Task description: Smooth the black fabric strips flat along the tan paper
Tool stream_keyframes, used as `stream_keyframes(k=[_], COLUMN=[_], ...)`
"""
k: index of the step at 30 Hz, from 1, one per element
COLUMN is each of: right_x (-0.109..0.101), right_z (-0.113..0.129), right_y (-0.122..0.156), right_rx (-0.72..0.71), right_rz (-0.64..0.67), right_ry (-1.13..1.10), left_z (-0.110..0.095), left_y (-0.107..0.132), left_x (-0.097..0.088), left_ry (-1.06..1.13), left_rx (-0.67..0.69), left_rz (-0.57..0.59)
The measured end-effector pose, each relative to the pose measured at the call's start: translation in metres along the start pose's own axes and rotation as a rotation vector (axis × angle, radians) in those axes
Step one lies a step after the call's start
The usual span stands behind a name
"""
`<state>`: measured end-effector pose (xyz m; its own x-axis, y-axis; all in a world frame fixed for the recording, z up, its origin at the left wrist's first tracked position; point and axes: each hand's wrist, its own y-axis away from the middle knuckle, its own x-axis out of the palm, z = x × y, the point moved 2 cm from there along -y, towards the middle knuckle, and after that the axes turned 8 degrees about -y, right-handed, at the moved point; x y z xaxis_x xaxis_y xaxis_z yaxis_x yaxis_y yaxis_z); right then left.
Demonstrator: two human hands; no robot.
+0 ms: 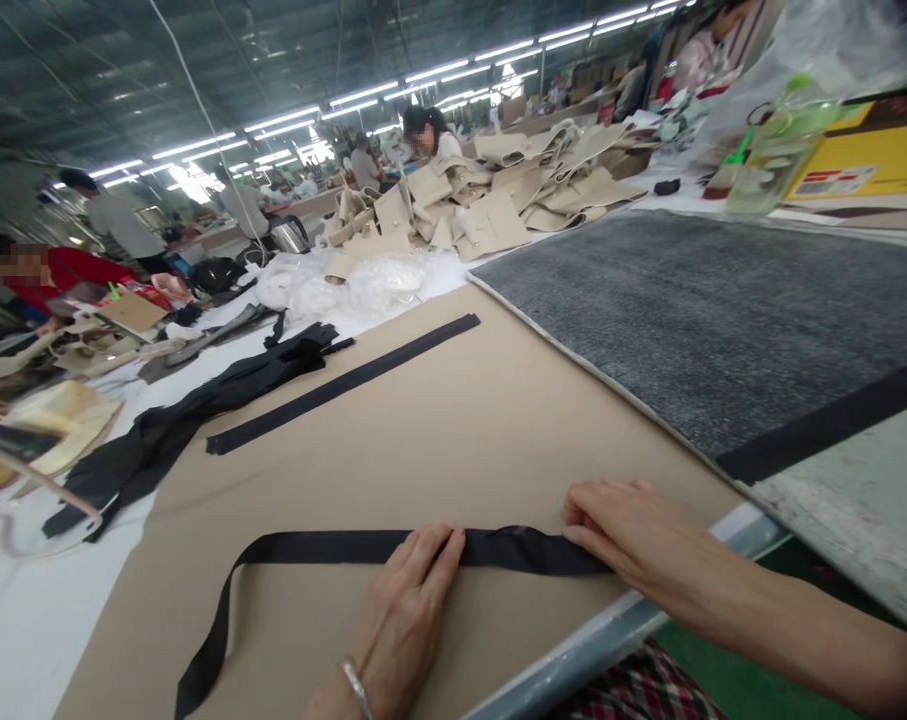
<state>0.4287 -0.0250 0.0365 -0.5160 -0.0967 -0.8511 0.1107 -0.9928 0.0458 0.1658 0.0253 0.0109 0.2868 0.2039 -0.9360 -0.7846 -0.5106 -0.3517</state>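
Observation:
A long black fabric strip lies across a beige sheet, and its left end bends down toward the bottom edge of the view. My left hand, with a silver bracelet at the wrist, presses bent fingers onto the strip near its middle. At the strip's right end, my right hand is closed, its thumb and curled fingers gripping the black fabric. Between the hands the strip is slightly rippled. Farther back on the sheet, a second black strip lies straight and flat.
Bunched black strips lie at the left. A dark grey panel borders the sheet on the right. Behind are clear plastic bags, piled beige pieces, a bottle and a yellow box. Several people sit or stand farther off.

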Motion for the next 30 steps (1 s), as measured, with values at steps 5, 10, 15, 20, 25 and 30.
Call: stream_keyframes(k=[5, 10, 15, 20, 25, 30], right_x=[0.003, -0.002, -0.001, 0.0, -0.002, -0.002], right_z=[-0.003, -0.014, -0.016, -0.014, -0.015, -0.016], right_y=[0.004, 0.007, 0.01, 0.011, 0.011, 0.012], right_rx=[0.003, -0.003, -0.058, -0.149, -0.256, -0.315], right_rz=[0.01, 0.006, 0.006, 0.021, -0.023, -0.038], right_ry=[-0.106, -0.08, -0.02, 0.027, 0.092, 0.109], left_z=[-0.003, -0.002, -0.002, -0.006, -0.008, -0.005], left_y=[-0.001, -0.003, -0.004, -0.012, -0.016, -0.014], left_x=[-0.002, -0.004, -0.005, -0.008, -0.008, -0.006], left_ry=[-0.031, -0.028, -0.057, -0.084, -0.092, -0.072], left_rx=[0.004, 0.027, 0.065, 0.082, 0.114, 0.108], left_rz=[0.006, 0.024, 0.039, 0.117, 0.201, 0.171])
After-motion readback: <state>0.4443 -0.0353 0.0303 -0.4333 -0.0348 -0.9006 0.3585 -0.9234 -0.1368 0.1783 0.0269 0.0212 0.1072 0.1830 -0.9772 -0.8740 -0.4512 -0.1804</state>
